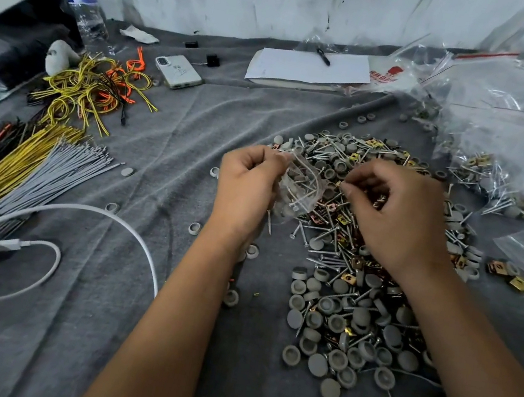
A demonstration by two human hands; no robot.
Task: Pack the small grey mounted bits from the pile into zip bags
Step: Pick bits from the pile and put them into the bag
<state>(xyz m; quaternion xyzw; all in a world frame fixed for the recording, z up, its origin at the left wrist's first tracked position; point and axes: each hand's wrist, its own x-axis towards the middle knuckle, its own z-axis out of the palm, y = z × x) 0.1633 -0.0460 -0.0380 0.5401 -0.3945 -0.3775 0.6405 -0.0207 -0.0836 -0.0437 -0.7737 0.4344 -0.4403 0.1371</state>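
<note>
Your left hand (pixel 247 183) grips the small zip bag (pixel 300 189) over the pile (pixel 354 283); just beside the bag, your right hand (pixel 400 214) pinches, fingertips together, contents unclear.

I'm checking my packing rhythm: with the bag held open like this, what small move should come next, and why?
Probably bring the right hand to the zip bag and drop in what its fingers pinch. The left hand holds the bag just beside it, already part-filled, over the pile.
</note>
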